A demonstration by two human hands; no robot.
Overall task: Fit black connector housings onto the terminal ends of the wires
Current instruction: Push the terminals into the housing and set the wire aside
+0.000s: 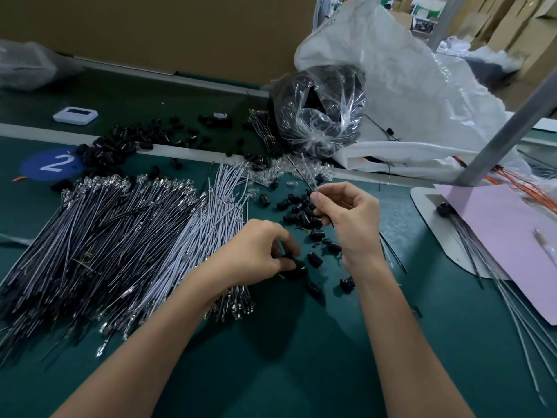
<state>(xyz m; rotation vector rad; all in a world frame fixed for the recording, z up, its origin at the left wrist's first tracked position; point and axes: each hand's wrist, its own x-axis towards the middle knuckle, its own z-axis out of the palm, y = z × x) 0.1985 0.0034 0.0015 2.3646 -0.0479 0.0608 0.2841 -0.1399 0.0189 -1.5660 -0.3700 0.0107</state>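
1. Nearest to me, two bare forearms reach over the green table (pixel 301 357).
2. The left hand (pixel 256 251) is low on the table. Its fingers are curled around a black connector housing (pixel 294 267), which sits just to the right of the big wire pile.
3. The wire pile (pixel 120 236) spreads to the left of this hand. It has black and white wires with metal terminals at their ends.
4. The right hand (pixel 346 218) is raised, a little further from me. Its thumb and fingers pinch thin wires (pixel 301 173), which point up and away from me.
5. Loose housings (pixel 301 209) lie scattered between the two hands and beyond them.
6. On the right, a pink sheet (pixel 497 236) lies over some grey wires.
7. Further back I see a blue sticker (pixel 51 164) with the number 2 at the left. In the middle is a clear bag (pixel 319 113) full of black parts, and a white sack (pixel 407 86) is behind it.
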